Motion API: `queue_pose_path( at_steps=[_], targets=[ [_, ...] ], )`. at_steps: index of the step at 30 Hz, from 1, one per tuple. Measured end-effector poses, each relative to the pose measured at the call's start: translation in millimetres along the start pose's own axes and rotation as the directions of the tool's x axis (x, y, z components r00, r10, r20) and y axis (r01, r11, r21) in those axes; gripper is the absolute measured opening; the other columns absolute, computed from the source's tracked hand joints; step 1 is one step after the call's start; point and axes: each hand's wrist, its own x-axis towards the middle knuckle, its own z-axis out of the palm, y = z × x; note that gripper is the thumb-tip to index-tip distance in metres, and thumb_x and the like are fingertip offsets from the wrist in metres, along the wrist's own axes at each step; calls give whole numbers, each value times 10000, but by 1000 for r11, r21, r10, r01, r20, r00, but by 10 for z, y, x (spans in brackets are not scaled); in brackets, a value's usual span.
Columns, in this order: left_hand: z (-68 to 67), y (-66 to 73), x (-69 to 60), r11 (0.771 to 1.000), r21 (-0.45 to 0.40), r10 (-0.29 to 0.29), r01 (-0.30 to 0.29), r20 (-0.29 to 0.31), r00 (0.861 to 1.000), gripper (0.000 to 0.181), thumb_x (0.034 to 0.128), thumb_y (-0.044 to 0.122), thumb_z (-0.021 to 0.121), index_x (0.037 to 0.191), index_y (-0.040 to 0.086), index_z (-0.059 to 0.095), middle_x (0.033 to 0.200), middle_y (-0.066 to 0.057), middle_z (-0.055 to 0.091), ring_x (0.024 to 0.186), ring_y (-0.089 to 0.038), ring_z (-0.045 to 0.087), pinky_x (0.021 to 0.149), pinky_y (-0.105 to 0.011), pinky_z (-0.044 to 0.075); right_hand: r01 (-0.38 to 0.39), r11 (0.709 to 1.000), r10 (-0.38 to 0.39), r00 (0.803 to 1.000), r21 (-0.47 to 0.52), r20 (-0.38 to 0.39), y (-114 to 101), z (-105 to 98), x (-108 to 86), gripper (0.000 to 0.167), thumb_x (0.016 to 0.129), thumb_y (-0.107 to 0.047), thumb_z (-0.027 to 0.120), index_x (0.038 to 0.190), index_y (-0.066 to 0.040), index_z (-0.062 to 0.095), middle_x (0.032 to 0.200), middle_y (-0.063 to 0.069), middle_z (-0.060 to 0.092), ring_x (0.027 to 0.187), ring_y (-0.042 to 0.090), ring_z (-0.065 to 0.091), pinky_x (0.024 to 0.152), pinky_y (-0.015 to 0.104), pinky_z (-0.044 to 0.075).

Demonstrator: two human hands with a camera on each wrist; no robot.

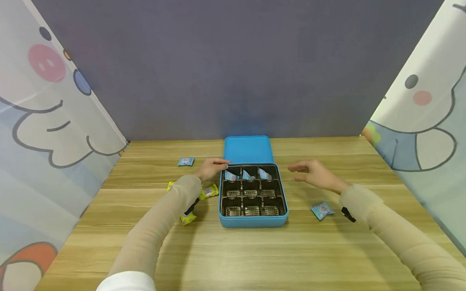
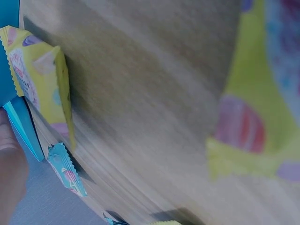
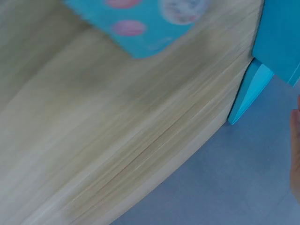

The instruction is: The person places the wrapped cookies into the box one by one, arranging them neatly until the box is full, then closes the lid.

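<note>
A blue box (image 1: 253,222) with a dark divided insert stands on the table, its lid (image 1: 248,149) behind it. Blue-wrapped packets (image 1: 265,174) lie in the three compartments of the back row; the middle and front rows hold none. My left hand (image 1: 210,168) is at the box's back left corner, fingertips at the rim; whether they touch it is unclear. To the right of the box my right hand (image 1: 318,176) hovers with thumb and fingers apart, holding nothing. In the right wrist view only an edge of the right hand (image 3: 295,154) shows.
Yellow packets (image 1: 209,192) lie left of the box, partly under my left forearm. One blue packet (image 1: 186,161) sits farther back left, another (image 1: 322,210) right of the box. A grey panel (image 1: 243,69) rises behind the table, with printed cloths at both sides.
</note>
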Motion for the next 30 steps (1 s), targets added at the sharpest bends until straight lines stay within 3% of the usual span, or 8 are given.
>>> queue_pose_path(
  at_steps=[2, 7, 12, 17, 19, 21, 25, 30],
  targets=[
    [-8, 3, -1, 1000, -2, -6, 6, -2, 1000, 295, 928, 191, 548, 1206, 128, 622, 1313, -73, 527, 708, -148, 463, 673, -279, 401, -4, 1000, 4, 1000, -3, 9, 14, -16, -35, 383, 842, -137, 663, 1190, 3, 590, 1184, 169, 610, 1074, 324, 587, 905, 450, 482],
    [5, 6, -2, 1000, 8, -8, 8, 1, 1000, 293, 925, 206, 553, 1201, 140, 626, 1321, -62, 525, 1014, -172, 518, 768, -291, 416, -27, 1000, 26, 999, 16, 47, 113, -59, -179, 375, 840, -116, 660, 1188, 7, 591, 1179, 183, 609, 1089, 332, 578, 900, 444, 486],
    [1, 9, -4, 1000, 8, -11, 11, -4, 1000, 291, 927, 202, 551, 1201, 139, 626, 1328, -59, 518, 859, -188, 461, 742, -298, 400, -29, 998, 26, 997, 48, 72, 233, -76, -334, 359, 835, -75, 654, 1173, 30, 593, 1186, 199, 599, 1088, 347, 574, 882, 379, 505],
    [-12, 16, -15, 1000, 5, -13, 13, 2, 1000, 297, 928, 204, 551, 1210, 146, 619, 1354, -54, 494, 1080, -219, 517, 883, -345, 447, -45, 990, 29, 993, 136, 114, 361, -85, -471, 379, 832, -65, 653, 1181, 60, 575, 1193, 237, 581, 1084, 376, 564, 836, 305, 531],
    [-13, 18, -18, 1000, 7, -9, 9, 4, 1000, 299, 927, 206, 552, 1212, 146, 618, 1361, -56, 487, 1208, -230, 477, 964, -386, 436, -66, 989, 47, 990, 136, 133, 404, -88, -523, 385, 829, -84, 662, 1180, 51, 578, 1189, 230, 586, 1085, 377, 563, 837, 320, 530],
    [-12, 19, -21, 1000, -1, -6, 6, 5, 1000, 299, 925, 204, 554, 1210, 141, 619, 1361, -61, 487, 1239, -247, 457, 997, -416, 419, -77, 991, 61, 987, 110, 147, 440, -86, -568, 399, 816, -114, 683, 1172, 39, 590, 1172, 214, 602, 1087, 379, 563, 860, 369, 517],
    [-8, 16, -20, 1000, -13, -5, 5, 6, 1000, 299, 924, 196, 555, 1208, 128, 619, 1352, -68, 495, 1237, -253, 460, 1006, -418, 414, -117, 992, 106, 980, 57, 170, 475, -79, -644, 452, 782, -224, 727, 1168, -18, 610, 1175, 151, 618, 1119, 367, 547, 917, 470, 464],
    [-8, 12, -14, 1000, -16, -6, 6, 8, 1000, 301, 928, 186, 547, 1214, 120, 614, 1357, -72, 489, 1232, -255, 465, 998, -410, 422, -121, 986, 93, 970, 113, 223, 505, -82, -689, 484, 776, -232, 730, 1178, 0, 594, 1209, 192, 584, 1163, 438, 488, 944, 523, 429]
  ],
)
